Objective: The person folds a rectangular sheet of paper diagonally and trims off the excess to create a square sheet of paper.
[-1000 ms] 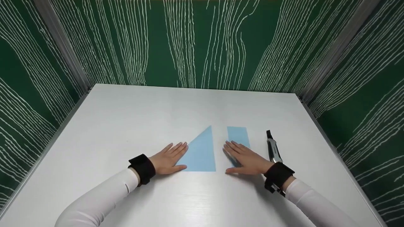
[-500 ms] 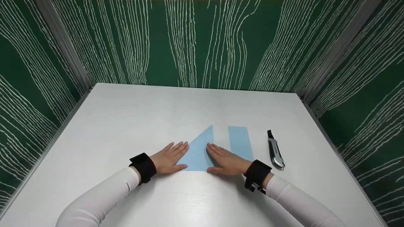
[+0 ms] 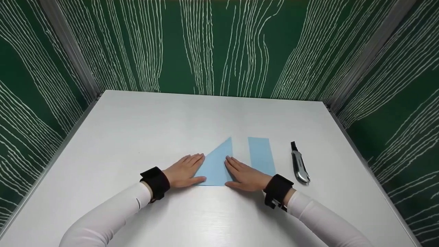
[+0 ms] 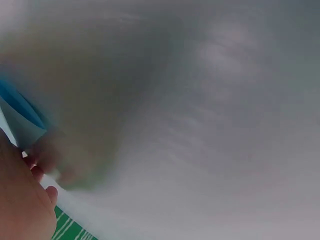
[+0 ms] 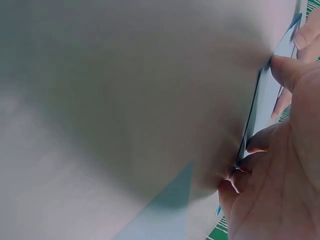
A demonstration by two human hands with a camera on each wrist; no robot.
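Observation:
A light-blue paper triangle (image 3: 216, 168), folded in layers, lies mid-table in the head view. My left hand (image 3: 185, 171) rests along its slanted left side, fingers straight and thumb over the lower left corner. In the left wrist view the layers of the folded paper (image 4: 22, 117) gape a little beside the left hand (image 4: 25, 192). Fingertips and thumb of my right hand (image 3: 248, 175) touch the triangle's right edge, fingers extended. Under that forearm's side, a blue paper strip (image 3: 261, 154) lies flat, its near end partly covered by the hand and wristband.
A grey and black utility knife (image 3: 299, 164) lies to the right of the strip. The white table (image 3: 212, 116) is bordered by green walls (image 3: 229, 48) with pale wavy lines. Black bands (image 3: 155, 183) sit on both wrists.
My right hand has moved left from the paper strip to the triangle's right edge, uncovering most of the strip and the knife's handle. The left thumb has shifted slightly to the right.

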